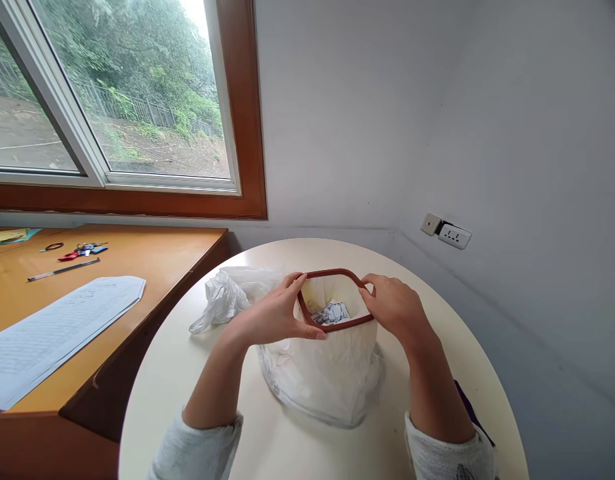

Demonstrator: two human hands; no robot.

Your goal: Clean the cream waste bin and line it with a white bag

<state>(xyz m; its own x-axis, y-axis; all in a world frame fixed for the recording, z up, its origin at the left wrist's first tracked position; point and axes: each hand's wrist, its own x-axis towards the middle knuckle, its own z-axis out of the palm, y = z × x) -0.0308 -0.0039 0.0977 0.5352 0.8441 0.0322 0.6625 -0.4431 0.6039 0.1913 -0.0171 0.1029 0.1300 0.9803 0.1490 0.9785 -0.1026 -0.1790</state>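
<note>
A small trash can stands on the round table, covered outside by a pale, see-through plastic bag that spreads loosely about its base. Around its mouth runs a brown rim ring, and crumpled paper with writing lies inside. My left hand grips the ring at its left side, the thumb along the front edge. On the right side of the ring, my right hand pinches it with thumb and fingers. Behind my left forearm lies another crumpled clear plastic bag.
The round cream table meets a wall with a socket at right. At left, a wooden desk holds written papers, a pen and keys. A dark purple item is partly hidden by my right arm.
</note>
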